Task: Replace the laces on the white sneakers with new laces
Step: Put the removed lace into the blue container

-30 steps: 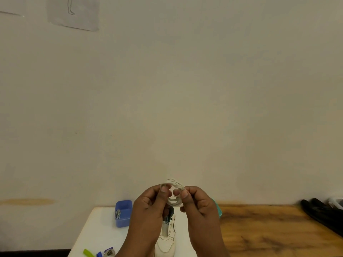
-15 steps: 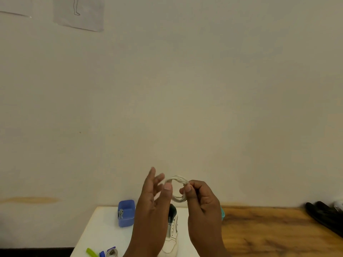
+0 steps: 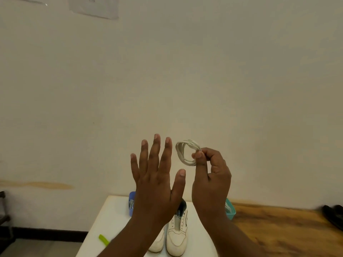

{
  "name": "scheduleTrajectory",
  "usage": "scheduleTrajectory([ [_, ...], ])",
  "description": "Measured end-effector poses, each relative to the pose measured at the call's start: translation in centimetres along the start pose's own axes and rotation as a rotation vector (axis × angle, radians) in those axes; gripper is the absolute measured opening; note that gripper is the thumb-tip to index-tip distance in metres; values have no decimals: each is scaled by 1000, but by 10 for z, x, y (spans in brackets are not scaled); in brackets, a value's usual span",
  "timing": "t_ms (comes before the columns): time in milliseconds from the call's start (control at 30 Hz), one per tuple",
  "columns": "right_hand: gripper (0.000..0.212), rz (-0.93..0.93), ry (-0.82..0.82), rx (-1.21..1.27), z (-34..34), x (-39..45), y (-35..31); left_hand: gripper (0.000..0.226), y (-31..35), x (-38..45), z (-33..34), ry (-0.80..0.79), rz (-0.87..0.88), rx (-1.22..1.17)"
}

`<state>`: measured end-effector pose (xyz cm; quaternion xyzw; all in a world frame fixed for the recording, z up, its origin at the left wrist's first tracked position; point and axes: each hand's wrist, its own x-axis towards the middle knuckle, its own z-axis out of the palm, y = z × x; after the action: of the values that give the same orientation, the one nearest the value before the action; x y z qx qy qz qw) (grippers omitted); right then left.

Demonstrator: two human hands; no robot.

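You are pinching the light, limp coil of white cord lace [image 3: 187, 152] with your right hand [image 3: 211, 175] above the white leather sneakers [image 3: 177, 236], left hand [image 3: 156, 184] spreading open beside it; it is likely springing loose unless gripped across all strands.

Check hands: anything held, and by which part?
Right hand pinches the coiled white lace at the coil's right side, thumb against fingertips. Left hand is open, holding nothing.

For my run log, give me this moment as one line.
left hand open, raised | right hand pinches coiled lace | sneakers unlaced on table
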<state>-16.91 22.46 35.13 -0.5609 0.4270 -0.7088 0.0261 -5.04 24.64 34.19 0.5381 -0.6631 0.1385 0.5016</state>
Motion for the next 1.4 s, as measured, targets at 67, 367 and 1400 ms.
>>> scheduleTrajectory([
  [67,26,33,-54,-17,9,-5,12,67,-10,-8,10,-55,-41,0],
  [367,19,424,-463,-374,46,-102,160,68,-87,-99,103,-825,-601,59],
  [1400,17,135,-1178,-918,308,-126,369,122,-362,-30,316,-625,-1738,-1048],
])
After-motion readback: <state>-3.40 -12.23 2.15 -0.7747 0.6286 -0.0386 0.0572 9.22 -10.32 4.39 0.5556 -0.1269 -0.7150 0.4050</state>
